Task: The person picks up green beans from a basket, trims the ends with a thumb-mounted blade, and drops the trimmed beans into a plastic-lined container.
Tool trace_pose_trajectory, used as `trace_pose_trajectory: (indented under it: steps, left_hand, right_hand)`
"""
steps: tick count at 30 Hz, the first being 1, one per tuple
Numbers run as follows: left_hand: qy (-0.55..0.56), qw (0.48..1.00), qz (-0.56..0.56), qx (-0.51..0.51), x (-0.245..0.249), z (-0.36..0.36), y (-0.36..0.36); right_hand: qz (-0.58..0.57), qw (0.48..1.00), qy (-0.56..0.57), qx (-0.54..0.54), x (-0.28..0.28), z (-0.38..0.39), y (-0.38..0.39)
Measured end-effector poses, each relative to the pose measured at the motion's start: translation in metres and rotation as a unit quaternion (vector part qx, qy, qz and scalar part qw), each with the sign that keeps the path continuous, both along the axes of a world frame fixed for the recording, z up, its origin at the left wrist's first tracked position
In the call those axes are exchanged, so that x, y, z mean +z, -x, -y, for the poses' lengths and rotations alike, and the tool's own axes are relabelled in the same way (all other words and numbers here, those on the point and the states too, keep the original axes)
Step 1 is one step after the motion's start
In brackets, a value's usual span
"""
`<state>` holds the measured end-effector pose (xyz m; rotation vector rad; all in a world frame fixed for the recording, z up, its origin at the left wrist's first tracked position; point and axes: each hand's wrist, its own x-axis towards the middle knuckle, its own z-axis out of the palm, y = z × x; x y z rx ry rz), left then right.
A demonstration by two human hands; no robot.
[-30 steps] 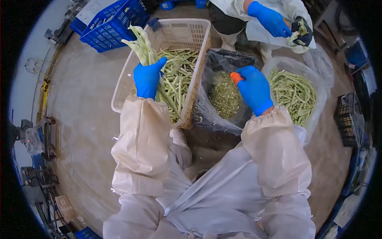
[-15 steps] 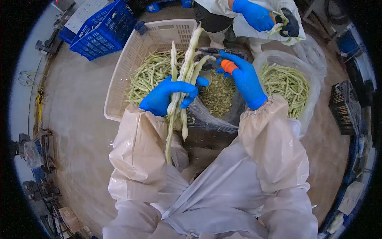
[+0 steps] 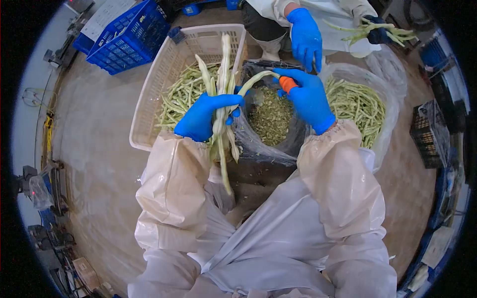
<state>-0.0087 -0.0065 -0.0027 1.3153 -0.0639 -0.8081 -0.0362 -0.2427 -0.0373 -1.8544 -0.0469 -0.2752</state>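
Grey-brown floor [image 3: 99,164]; blue crate [image 3: 130,48] near off-white crate [image 3: 152,94] of green beans [image 3: 181,102]

A grey-brown floor [image 3: 102,164] carries a white crate [image 3: 144,107], a plastic-lined bin [image 3: 242,141] just beside it and a clear bag [image 3: 395,107] to the bin's right, with a blue crate [image 3: 117,55] at upper left and a black crate [image 3: 426,149] far right.

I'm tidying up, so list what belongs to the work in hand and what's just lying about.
In use:
- long pods in left hand
- orange thumb cover, right hand
- white crate, lined bin, clear bag

Apparently lying about:
- blue crate
- black crate
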Motion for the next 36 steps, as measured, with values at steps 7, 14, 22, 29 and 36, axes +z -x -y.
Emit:
trace_pose_trajectory:
  steps: [7,14,22,29,36]
  left_hand:
    - [0.008,1.000,0.028,0.002,-0.002,-0.002,-0.002]
    - [0.081,0.996,-0.030,-0.012,-0.004,0.006,0.005]
    - [0.131,0.976,0.034,0.173,-0.017,0.010,-0.006]
    - [0.095,0.975,0.089,0.179,-0.014,0.022,0.006]
    - [0.043,0.979,0.109,0.169,-0.017,0.027,0.009]
  right_hand:
    - [0.005,0.997,-0.069,-0.018,0.007,0.000,0.001]
    - [-0.073,0.948,-0.282,0.126,-0.007,0.011,-0.006]
    - [-0.007,0.997,0.021,0.069,-0.016,-0.027,0.010]
    - [-0.105,0.961,-0.232,0.110,0.005,-0.055,0.024]
    - [-0.100,0.984,-0.143,0.042,-0.001,-0.055,0.026]
